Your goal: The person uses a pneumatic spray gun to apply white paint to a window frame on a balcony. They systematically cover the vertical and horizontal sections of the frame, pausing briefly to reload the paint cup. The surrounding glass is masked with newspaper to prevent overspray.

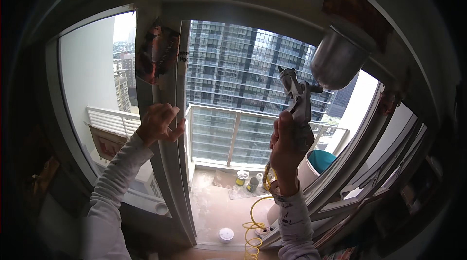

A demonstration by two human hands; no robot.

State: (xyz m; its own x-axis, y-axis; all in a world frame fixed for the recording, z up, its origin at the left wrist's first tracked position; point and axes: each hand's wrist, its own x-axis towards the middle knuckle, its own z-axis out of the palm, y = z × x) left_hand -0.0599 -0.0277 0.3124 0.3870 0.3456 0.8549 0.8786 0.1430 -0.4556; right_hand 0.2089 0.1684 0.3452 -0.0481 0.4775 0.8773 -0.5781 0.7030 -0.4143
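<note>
My right hand [288,145] is wrapped round the handle of a metal spray gun [300,99], raised in front of the open balcony doorway. Its nozzle points up and to the left, and a silver paint cup [340,58] is attached at its right side. To the left, my left hand [159,123] is closed on the upright door frame [168,162], fingers bent and thumb at the frame's right edge. Printed paper or plastic masking [158,53] covers the post above that hand. A yellow coiled air hose [253,223] lies below the gun.
Beyond the doorway are a balcony railing [233,138] and tall buildings. Several small cans, one a grey-green can [252,184], stand on the balcony floor [214,211]. A white round lid or tub [226,234] is near the threshold. At right are a teal-lined bin [321,161] and leaning panels.
</note>
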